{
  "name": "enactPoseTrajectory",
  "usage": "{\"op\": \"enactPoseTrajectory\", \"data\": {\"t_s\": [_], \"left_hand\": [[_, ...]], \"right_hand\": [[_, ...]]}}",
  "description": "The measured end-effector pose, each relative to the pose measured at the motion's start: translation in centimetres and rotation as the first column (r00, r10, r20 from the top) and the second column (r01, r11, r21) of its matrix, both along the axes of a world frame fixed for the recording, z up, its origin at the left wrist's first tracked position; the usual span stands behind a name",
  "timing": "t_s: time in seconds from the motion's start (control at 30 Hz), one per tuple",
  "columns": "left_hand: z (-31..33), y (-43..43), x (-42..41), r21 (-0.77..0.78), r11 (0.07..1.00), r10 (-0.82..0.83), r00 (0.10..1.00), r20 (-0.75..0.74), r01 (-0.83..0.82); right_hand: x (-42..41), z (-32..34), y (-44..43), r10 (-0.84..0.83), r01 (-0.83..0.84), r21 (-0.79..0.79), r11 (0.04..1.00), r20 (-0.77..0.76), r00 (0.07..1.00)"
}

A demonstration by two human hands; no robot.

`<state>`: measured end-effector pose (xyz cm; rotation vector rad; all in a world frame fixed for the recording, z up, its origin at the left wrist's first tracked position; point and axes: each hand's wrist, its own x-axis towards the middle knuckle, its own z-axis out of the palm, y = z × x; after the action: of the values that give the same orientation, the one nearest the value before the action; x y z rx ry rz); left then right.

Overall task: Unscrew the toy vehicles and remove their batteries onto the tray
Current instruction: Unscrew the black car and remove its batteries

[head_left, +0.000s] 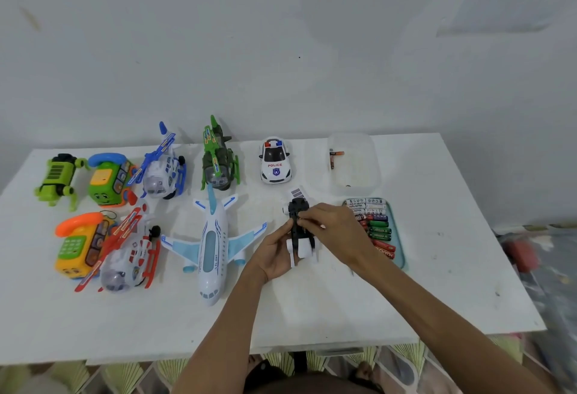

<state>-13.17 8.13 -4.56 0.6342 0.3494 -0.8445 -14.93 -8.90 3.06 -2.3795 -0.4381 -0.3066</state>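
An upturned black-and-white toy car [299,231] lies with its black underside facing up, just left of the tray. My left hand [274,253] grips its near end from the left. My right hand [334,231] has its fingertips pinched on the middle of the underside; what they pinch is hidden. The teal tray [400,247] to the right holds several white, green and red batteries [376,225]. A small screwdriver with an orange handle [334,158] lies inside a clear plastic box [373,162] behind the tray.
On the white table [312,306] stand a police car [275,161], a green helicopter [218,159], a blue helicopter [162,168], a white airplane [212,243], a red helicopter [128,253], two toy phones [79,243] and a green robot toy [57,178]. Clutter lies beyond the right edge.
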Motion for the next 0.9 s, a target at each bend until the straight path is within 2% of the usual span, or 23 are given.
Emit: {"op": "enactPoseTrajectory", "data": {"t_s": [0.13,0.23,0.37,0.5,0.6,0.67,0.7,0.77,0.9], "left_hand": [[0.1,0.0,0.0,-0.004,0.999,-0.043,0.998,0.049,0.043],[-0.3,0.1,0.1,0.0,0.999,-0.043,0.998,0.056,0.043],[0.2,-0.2,0.0,-0.029,0.999,-0.021,0.999,0.05,0.022],[0.1,0.1,0.0,-0.029,1.0,-0.006,0.997,0.079,0.009],[-0.1,0.1,-0.2,-0.004,0.999,-0.043,0.991,0.13,0.044],[-0.1,0.2,-0.2,-0.037,0.999,-0.011,0.99,0.14,0.017],[0.0,0.3,-0.3,-0.066,0.998,0.025,0.991,0.13,-0.016],[0.0,0.2,-0.4,-0.117,0.989,0.098,0.99,0.106,-0.086],[0.4,0.2,-0.5,-0.144,0.977,0.17,0.983,0.067,-0.159]], "right_hand": [[-0.3,0.3,-0.8,0.141,-0.141,0.01,0.99,-0.12,0.983],[0.2,0.2,-1.0,0.063,-0.037,0.111,0.993,-0.239,0.969],[0.6,-0.2,-0.1,-0.038,0.097,0.158,0.983,-0.342,0.939],[1.3,-0.8,-0.3,-0.062,0.305,0.311,0.9,-0.601,0.797],[1.1,-0.5,-1.0,0.018,0.347,0.421,0.838,-0.657,0.753],[1.2,-0.3,-1.5,-0.024,0.429,0.457,0.779,-0.663,0.748],[1.6,-0.5,-1.7,-0.086,0.451,0.435,0.779,-0.639,0.764],[2.5,-1.7,-1.9,-0.221,0.441,0.311,0.842,-0.547,0.807],[3.9,-3.6,-0.3,-0.245,0.276,0.023,0.961,-0.395,0.885]]}}
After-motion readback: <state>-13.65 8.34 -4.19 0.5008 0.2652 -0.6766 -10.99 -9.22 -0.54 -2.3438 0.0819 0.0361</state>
